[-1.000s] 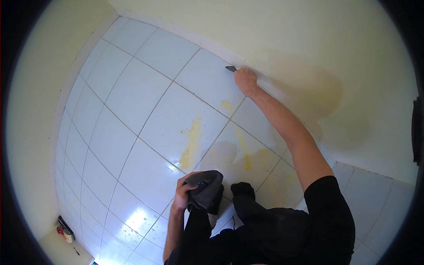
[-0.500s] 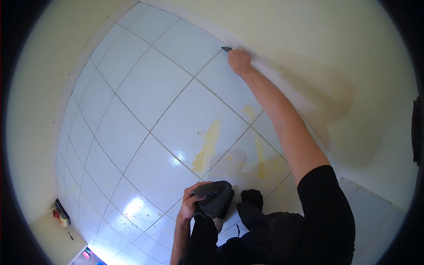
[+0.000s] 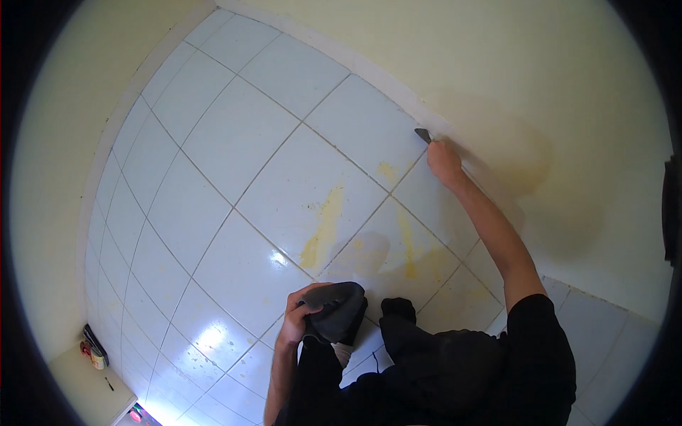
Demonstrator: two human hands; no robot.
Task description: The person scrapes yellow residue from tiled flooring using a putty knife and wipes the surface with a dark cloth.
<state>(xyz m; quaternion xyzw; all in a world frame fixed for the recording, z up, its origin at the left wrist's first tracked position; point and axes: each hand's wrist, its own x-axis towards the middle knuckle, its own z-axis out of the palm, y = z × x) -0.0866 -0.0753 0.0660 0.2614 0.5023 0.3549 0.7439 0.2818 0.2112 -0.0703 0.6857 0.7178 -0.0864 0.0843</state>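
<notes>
My right hand (image 3: 445, 162) is closed round a scraper (image 3: 423, 135) with a dark, flat blade. Its arm is stretched far out to the right, and the blade is at the floor tiles beside the skirting at the wall's foot. Close to my body, my left hand (image 3: 294, 317) grips a bunched dark grey cloth (image 3: 335, 312), fingers over its edge. Yellow smears (image 3: 325, 226) mark the white tiled floor (image 3: 266, 145) between my hands, with a second streak (image 3: 406, 245) further right.
A pale wall (image 3: 511, 64) with a skirting strip runs along the right side. At the lower left, a black object (image 3: 94, 346) and a small container (image 3: 97, 361) rest on a pale ledge. My dark-socked foot (image 3: 398, 309) is on the tiles below the smears.
My right hand has moved the scraper along the skirting, rightward and nearer to me. My left hand keeps its hold on the cloth, and the view has shifted slightly.
</notes>
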